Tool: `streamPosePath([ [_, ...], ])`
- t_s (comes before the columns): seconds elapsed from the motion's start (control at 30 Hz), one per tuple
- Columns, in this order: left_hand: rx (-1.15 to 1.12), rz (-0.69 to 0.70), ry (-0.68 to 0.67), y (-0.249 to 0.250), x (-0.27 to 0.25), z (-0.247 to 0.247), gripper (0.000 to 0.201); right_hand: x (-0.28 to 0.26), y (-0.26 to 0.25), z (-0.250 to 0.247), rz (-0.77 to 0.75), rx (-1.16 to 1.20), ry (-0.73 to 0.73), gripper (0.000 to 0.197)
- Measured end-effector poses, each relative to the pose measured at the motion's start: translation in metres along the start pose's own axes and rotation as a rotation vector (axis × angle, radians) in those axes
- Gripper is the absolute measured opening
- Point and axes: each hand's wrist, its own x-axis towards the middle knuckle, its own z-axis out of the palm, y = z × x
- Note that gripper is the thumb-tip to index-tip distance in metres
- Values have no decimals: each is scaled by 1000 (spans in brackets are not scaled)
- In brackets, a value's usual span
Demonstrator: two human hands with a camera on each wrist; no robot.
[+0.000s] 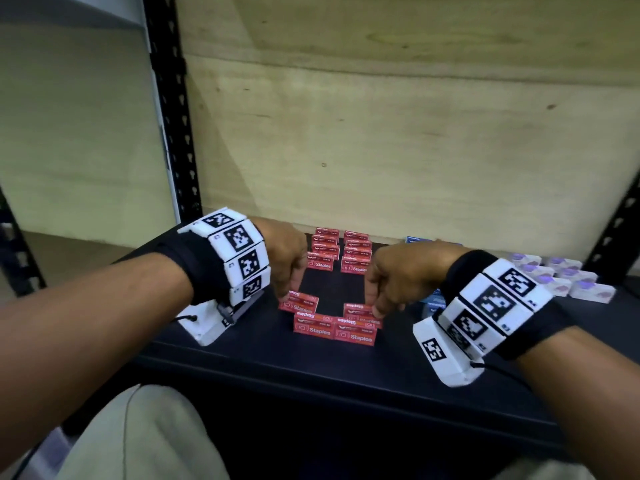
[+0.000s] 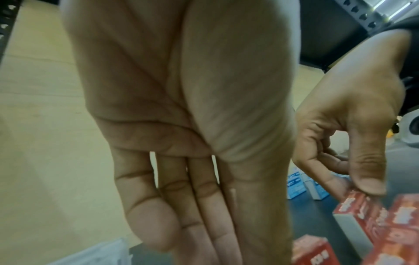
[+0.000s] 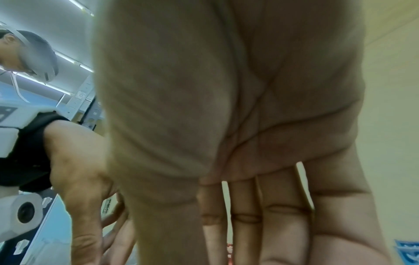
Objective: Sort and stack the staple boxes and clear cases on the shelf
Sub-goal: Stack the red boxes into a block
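On the dark shelf (image 1: 242, 362), the left hand (image 1: 284, 258) pinched one red staple box (image 1: 298, 302) with its fingers (image 1: 289, 289) pointing down, while the right hand (image 1: 398, 275) pinched another red box (image 1: 360, 311) at its end. Both boxes lay near the front, just behind a pair of red boxes (image 1: 334, 330) set side by side. Two stacks of red boxes (image 1: 341, 252) stood behind, blue boxes (image 1: 433, 301) and clear cases (image 1: 568, 278) to the right.
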Motion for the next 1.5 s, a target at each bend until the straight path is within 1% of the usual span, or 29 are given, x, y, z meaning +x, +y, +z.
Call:
streamPosePath([
  [0.2, -22, 21, -14, 4, -15, 8, 19, -12, -2, 4, 7, 2, -36, 12],
  [0.4, -45, 32, -65, 6, -19, 12, 23, -15, 0, 6, 18, 10, -90, 14],
  [0.47, -42, 41, -89, 7, -21, 11, 30, -15, 1, 5, 18, 29, -97, 18],
  [0.57, -43, 61, -126, 8, -23, 11, 52, -14, 4, 2, 22, 55, -128, 37],
  [0.63, -53, 68, -153, 10, -24, 14, 59, -13, 3, 4, 29, 65, -161, 45],
  [0.77, -42, 88, -139, 17, -21, 22, 58, -11, -4, 11, 19, 70, -161, 40],
  [0.87, -60, 93, -121, 21, -18, 24, 52, -9, -9, 12, -6, 31, -156, 37],
  [1.03, -51, 97, -112, 30, -15, 24, 44, -6, -17, 10, -19, -23, -157, 38],
  [1.23, -50, 90, -112, 31, -13, 24, 44, -5, -22, 11, -38, -42, -184, 38],
  [1.37, -40, 78, -122, 29, -12, 26, 47, -2, -26, 12, -55, -50, -164, 33],
  [1.5, -56, 75, -134, 28, -11, 26, 48, 1, -29, 13, -51, -78, -162, 34],
])
